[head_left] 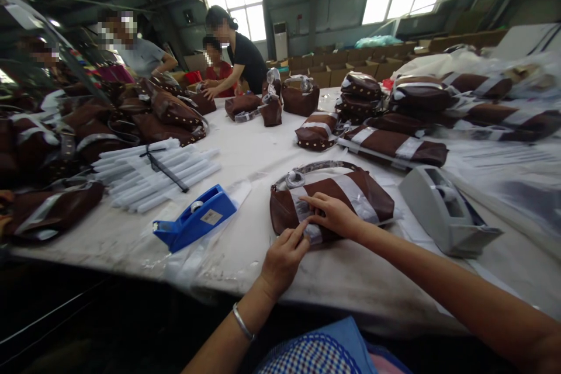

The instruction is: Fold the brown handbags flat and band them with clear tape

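A brown handbag (379,196) lies on the table in front of me, with whitish wrapping strips (357,193) around its body and clear wrap on its handle (324,168). My right hand (335,214) rests on the bag's front, index finger stretched over the left strip and other fingers partly bent. Just below, my left hand (284,260) is closed, its fingertips meeting those of the right at the strip's lower part; whatever is between them is hidden. A blue tape dispenser (197,219) stands left of the bag, a grey tape dispenser (445,210) right of it.
White paper rolls (158,175) with a black strap lie at left, beside heaped brown bags (87,123). More wrapped bags (394,143) are stacked at right. Several people (248,58) stand across the white table (245,155); cardboard boxes (318,76) are behind.
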A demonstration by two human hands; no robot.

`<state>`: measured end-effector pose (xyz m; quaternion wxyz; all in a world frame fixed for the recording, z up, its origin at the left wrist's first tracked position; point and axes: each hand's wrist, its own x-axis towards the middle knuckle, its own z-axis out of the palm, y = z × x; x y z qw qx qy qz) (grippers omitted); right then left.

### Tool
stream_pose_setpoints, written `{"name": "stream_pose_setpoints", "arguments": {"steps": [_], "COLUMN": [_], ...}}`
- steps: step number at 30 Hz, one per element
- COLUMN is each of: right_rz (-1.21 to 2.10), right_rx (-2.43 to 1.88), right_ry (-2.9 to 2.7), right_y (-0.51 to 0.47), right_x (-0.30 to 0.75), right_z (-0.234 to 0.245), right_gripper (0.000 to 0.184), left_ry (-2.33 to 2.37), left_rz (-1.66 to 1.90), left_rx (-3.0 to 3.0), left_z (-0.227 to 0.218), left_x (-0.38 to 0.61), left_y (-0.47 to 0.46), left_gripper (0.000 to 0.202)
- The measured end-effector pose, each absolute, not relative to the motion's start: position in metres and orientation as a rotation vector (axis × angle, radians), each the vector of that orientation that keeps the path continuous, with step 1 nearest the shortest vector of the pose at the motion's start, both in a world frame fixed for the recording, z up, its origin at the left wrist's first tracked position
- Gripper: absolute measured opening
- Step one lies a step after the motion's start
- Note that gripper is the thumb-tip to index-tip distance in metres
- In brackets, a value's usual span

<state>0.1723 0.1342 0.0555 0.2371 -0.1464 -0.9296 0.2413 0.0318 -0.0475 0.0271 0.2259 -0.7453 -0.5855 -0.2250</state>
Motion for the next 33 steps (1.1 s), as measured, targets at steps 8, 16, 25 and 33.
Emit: {"name": "stream_pose_setpoints", "arguments": {"steps": [8,16,25,33], "right_rz": [0.253,0.300,0.890,0.793], "right_rx": [-0.580,-1.666,-1.632,-1.338], "right_ry": [-2.300,-1.654,-1.356,-1.121], "right_y": [0.125,0.163,0.169,0.114], "right_x": [0.247,0.432,0.440,0.436], "right_z": [0.077,0.109,0.092,0.111], "right_gripper": [0.034,0.028,0.044,0.038], "left_ry": [-1.950,-2.004,-1.965,-1.922], "left_rz": [-0.697,-0.703,-0.714,-0.678], "left_rx": [-2.048,-2.019,-2.024,-2.033], "left_z": [0.037,0.032,0.031,0.032], "left_x": [0.038,0.033,0.033,0.032], "left_y": [-0.048,-0.047,-0.047,-0.048], "left_gripper": [0.047,0.048,0.045,0.043]}}
